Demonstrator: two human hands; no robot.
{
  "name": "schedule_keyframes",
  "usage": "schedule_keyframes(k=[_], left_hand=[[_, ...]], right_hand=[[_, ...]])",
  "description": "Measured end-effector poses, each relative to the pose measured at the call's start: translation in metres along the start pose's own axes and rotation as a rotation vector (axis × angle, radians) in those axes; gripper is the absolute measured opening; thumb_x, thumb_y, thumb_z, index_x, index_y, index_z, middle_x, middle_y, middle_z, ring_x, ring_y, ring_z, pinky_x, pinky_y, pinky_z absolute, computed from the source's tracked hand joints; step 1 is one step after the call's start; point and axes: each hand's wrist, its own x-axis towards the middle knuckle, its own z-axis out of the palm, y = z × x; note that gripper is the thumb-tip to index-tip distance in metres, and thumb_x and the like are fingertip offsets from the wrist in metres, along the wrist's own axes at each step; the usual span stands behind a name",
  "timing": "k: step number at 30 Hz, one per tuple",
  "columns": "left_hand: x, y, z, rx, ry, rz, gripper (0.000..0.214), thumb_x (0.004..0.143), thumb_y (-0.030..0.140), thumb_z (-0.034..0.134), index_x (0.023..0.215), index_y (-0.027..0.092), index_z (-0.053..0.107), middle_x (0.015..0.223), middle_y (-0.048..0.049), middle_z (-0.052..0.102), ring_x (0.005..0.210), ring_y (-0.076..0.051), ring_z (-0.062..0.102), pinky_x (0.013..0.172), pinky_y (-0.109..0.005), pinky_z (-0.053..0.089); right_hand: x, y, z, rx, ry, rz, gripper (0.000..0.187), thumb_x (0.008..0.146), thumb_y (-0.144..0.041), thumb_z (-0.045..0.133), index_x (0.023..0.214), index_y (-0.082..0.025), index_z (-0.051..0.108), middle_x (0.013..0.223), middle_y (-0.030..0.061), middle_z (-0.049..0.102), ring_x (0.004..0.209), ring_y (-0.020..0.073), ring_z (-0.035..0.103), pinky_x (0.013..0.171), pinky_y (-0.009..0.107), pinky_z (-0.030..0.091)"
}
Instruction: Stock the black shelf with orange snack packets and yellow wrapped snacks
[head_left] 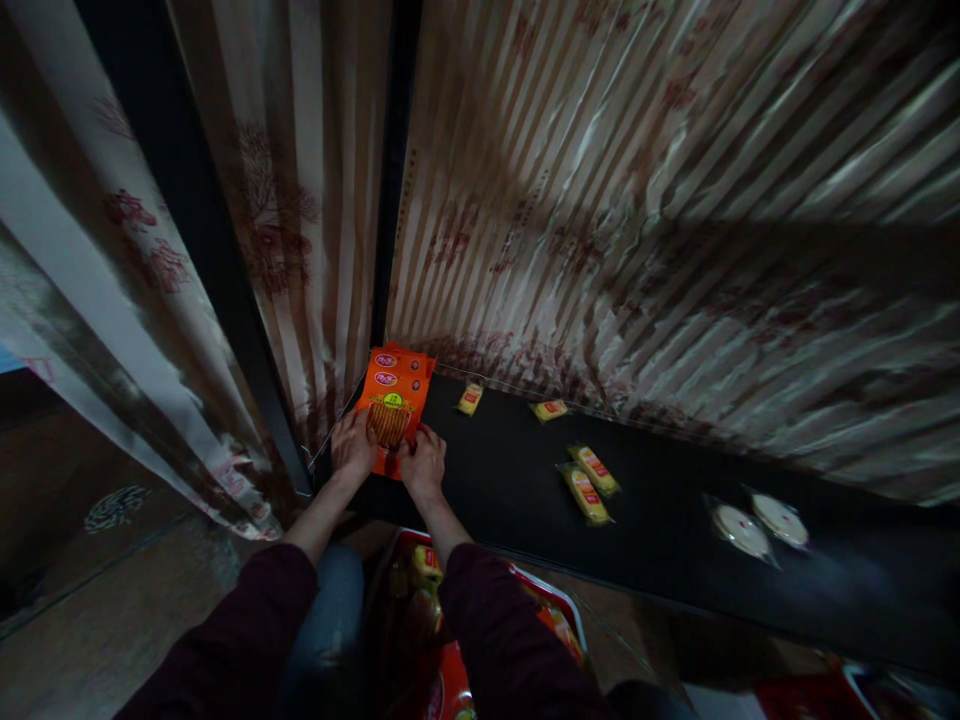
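Observation:
Both hands are at the left end of a black shelf (495,480), on an orange snack packet (390,410) with a picture of brown sticks on its front. A second orange packet lies close behind it, with its top edge showing above. My left hand (354,447) is closed on the packet's left side, thumb on the front. On the lower right side, my right hand (424,460) grips it in the same way. The undersides of the fingers are hidden. Nearest to the right hand on the shelf lies a small yellow wrapped cake (469,399).
Farther right lie another yellow packet (550,410), two longer yellow packets (587,494) and two round white wrapped items (741,530). A pleated curtain (540,200) hangs behind, with dark posts (202,220) at left. Below the shelf stands a basket (574,605) of packaged snacks.

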Motion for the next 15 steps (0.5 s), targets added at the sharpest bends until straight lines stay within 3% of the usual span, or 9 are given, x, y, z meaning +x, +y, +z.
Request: schedule_keyframes(k=[8,15], left_hand=[[0.0029,0.0056,0.0046,0.027,0.009,-0.014,0.048,0.082,0.019,0.043,0.127,0.008,0.054,0.139,-0.0169,0.048,0.127,-0.029,0.044,0.108,-0.042,0.033],[0.0020,0.0062,0.0105,0.047,0.039,0.059,0.052,0.084,0.025,0.043,0.132,0.007,0.049,0.142,-0.0186,0.044,0.136,-0.031,0.034,0.110,-0.046,0.029]], right_hand=[[-0.0048,-0.0003,0.0013,-0.005,0.006,-0.055,0.027,0.081,-0.022,0.048,0.100,-0.012,0.065,0.122,0.0170,0.059,0.117,0.0284,0.046,0.100,0.041,0.036],[0.0032,0.0031,0.0097,0.048,0.081,-0.075,0.049,0.083,-0.030,0.046,0.127,-0.007,0.048,0.127,0.0197,0.055,0.119,0.0287,0.046,0.101,0.045,0.035]])
